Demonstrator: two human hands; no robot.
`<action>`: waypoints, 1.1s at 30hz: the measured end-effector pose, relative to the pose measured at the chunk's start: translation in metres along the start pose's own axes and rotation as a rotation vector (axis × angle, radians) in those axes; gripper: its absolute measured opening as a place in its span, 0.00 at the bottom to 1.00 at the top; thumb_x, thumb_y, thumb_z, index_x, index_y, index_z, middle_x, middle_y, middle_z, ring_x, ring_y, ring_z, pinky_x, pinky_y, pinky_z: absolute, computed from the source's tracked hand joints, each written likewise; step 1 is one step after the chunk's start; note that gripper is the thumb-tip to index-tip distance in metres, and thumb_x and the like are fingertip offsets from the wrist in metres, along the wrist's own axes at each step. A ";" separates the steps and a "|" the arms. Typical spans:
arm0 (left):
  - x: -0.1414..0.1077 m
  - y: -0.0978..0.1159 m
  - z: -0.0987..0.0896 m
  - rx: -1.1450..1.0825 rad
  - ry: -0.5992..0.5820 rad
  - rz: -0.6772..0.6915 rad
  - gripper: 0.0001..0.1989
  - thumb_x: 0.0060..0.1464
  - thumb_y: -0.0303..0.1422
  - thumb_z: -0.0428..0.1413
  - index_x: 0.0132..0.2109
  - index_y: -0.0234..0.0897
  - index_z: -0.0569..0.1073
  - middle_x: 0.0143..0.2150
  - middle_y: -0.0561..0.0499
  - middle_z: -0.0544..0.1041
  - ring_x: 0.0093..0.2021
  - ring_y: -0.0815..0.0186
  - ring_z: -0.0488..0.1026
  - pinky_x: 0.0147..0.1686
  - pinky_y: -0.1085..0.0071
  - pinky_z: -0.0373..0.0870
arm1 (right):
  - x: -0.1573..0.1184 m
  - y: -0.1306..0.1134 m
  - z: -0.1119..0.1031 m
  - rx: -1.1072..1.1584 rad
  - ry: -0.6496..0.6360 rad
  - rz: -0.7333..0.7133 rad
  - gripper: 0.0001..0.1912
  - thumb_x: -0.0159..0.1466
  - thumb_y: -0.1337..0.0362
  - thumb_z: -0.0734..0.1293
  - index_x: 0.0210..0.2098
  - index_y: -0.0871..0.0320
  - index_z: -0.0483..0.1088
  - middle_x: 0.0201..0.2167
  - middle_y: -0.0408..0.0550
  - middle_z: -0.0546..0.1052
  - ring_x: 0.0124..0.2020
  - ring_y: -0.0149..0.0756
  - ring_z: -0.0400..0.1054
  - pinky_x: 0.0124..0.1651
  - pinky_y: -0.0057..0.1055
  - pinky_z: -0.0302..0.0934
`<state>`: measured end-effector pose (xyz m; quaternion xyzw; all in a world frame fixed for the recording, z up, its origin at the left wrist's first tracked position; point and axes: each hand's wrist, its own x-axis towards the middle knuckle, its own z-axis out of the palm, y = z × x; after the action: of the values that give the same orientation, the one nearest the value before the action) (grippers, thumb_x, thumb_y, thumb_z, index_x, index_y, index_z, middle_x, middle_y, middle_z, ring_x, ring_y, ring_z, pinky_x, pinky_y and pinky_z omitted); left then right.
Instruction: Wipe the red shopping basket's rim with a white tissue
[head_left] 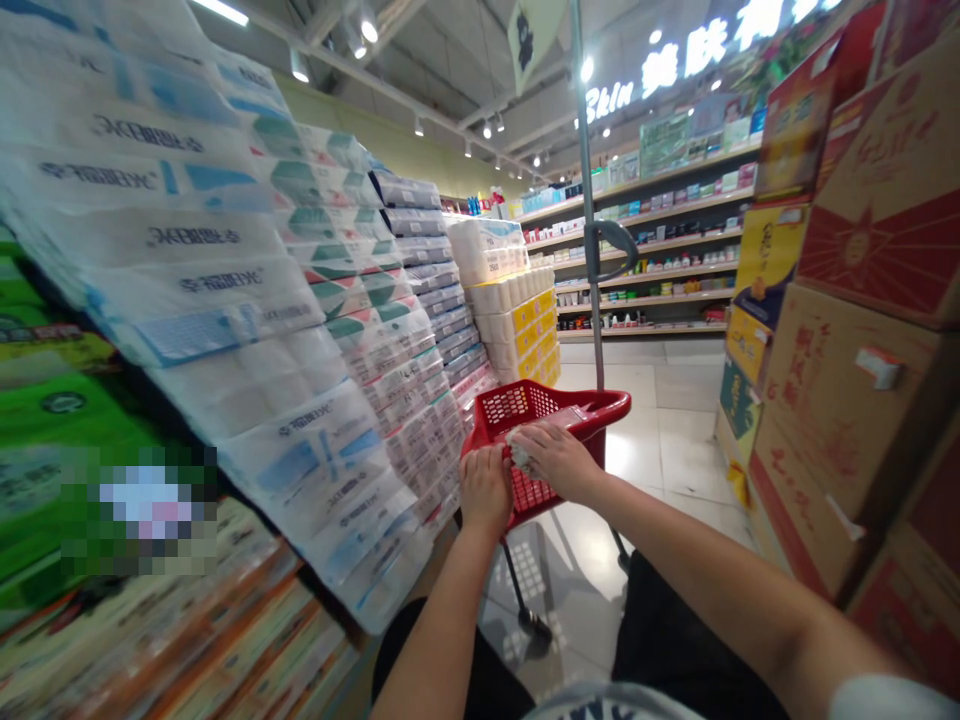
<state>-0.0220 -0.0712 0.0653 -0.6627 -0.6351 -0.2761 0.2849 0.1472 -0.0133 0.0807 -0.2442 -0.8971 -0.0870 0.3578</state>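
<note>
A red plastic shopping cart (pixel 611 408) with mesh sides stands in front of me on dark wheeled legs. My left hand (pixel 486 488) is closed over the cart's near rim at its left side. Just to the right, my right hand (pixel 556 456) presses a crumpled white cloth (pixel 519 455) against the near rim. Only part of the cloth shows beside the fingers; whether it is cloth or tissue is hard to tell. A grey metal pole (pixel 586 130) with a loop-shaped bracket rises behind the cart.
Stacked tissue packs (pixel 202 240) line the left side, with more paper rolls (pixel 495 300) farther along. Cardboard cartons (pixel 847 400) are piled on the right. Shelves of small goods (pixel 660 240) stand at the back, beyond the tiled floor (pixel 690 450).
</note>
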 end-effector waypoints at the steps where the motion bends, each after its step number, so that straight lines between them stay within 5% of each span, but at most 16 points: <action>1: 0.000 -0.001 0.000 0.002 -0.001 0.003 0.16 0.64 0.35 0.42 0.52 0.38 0.68 0.47 0.45 0.72 0.49 0.58 0.64 0.53 0.58 0.58 | 0.002 0.003 -0.003 0.032 -0.015 -0.009 0.23 0.65 0.66 0.62 0.60 0.55 0.61 0.57 0.51 0.67 0.58 0.42 0.58 0.61 0.41 0.52; 4: -0.001 -0.003 -0.002 0.010 0.009 0.005 0.16 0.63 0.35 0.42 0.53 0.37 0.67 0.47 0.45 0.72 0.49 0.57 0.64 0.53 0.57 0.58 | 0.014 0.011 -0.016 0.160 -0.044 0.074 0.22 0.65 0.71 0.59 0.58 0.54 0.64 0.54 0.49 0.71 0.53 0.38 0.65 0.56 0.36 0.59; 10: -0.004 -0.003 -0.005 0.006 0.029 0.014 0.15 0.63 0.33 0.43 0.52 0.37 0.68 0.46 0.45 0.73 0.48 0.58 0.66 0.54 0.57 0.59 | 0.045 0.018 -0.049 0.180 0.111 0.429 0.22 0.66 0.69 0.56 0.59 0.55 0.62 0.54 0.50 0.71 0.51 0.36 0.67 0.53 0.32 0.60; 14: -0.007 -0.002 -0.006 0.024 0.055 0.001 0.15 0.63 0.34 0.44 0.52 0.37 0.68 0.46 0.45 0.73 0.49 0.57 0.65 0.53 0.56 0.59 | 0.045 0.012 -0.045 0.055 -0.143 0.410 0.17 0.68 0.55 0.57 0.49 0.54 0.70 0.47 0.49 0.76 0.49 0.41 0.68 0.53 0.37 0.58; 18: -0.007 -0.001 -0.008 0.033 0.042 -0.010 0.15 0.63 0.34 0.44 0.52 0.38 0.68 0.46 0.45 0.72 0.49 0.58 0.65 0.54 0.57 0.59 | 0.044 0.003 -0.038 -0.062 -0.302 0.420 0.25 0.67 0.45 0.54 0.43 0.55 0.73 0.42 0.52 0.77 0.46 0.43 0.70 0.49 0.36 0.58; 25: -0.007 0.000 -0.007 0.040 0.052 -0.073 0.14 0.63 0.35 0.45 0.50 0.38 0.69 0.44 0.46 0.72 0.48 0.58 0.65 0.53 0.57 0.59 | 0.075 -0.008 -0.038 -0.076 -0.494 0.529 0.19 0.65 0.53 0.58 0.38 0.58 0.76 0.40 0.55 0.78 0.43 0.45 0.72 0.44 0.36 0.60; 27: -0.008 -0.001 -0.007 0.039 0.054 -0.069 0.14 0.63 0.35 0.44 0.50 0.38 0.69 0.44 0.46 0.72 0.48 0.57 0.65 0.54 0.57 0.59 | 0.076 -0.011 -0.032 -0.080 -0.462 0.515 0.17 0.65 0.56 0.58 0.40 0.58 0.75 0.40 0.55 0.78 0.43 0.45 0.72 0.46 0.36 0.59; 33: -0.008 0.000 -0.009 0.028 0.053 -0.061 0.14 0.63 0.35 0.45 0.51 0.38 0.68 0.46 0.45 0.72 0.50 0.56 0.64 0.54 0.56 0.59 | 0.046 -0.015 -0.011 -0.109 -0.079 0.359 0.17 0.68 0.59 0.55 0.52 0.52 0.69 0.43 0.50 0.76 0.44 0.40 0.69 0.49 0.35 0.55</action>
<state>-0.0225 -0.0838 0.0656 -0.6315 -0.6509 -0.2933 0.3025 0.1175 -0.0131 0.1200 -0.4224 -0.8466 -0.0605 0.3182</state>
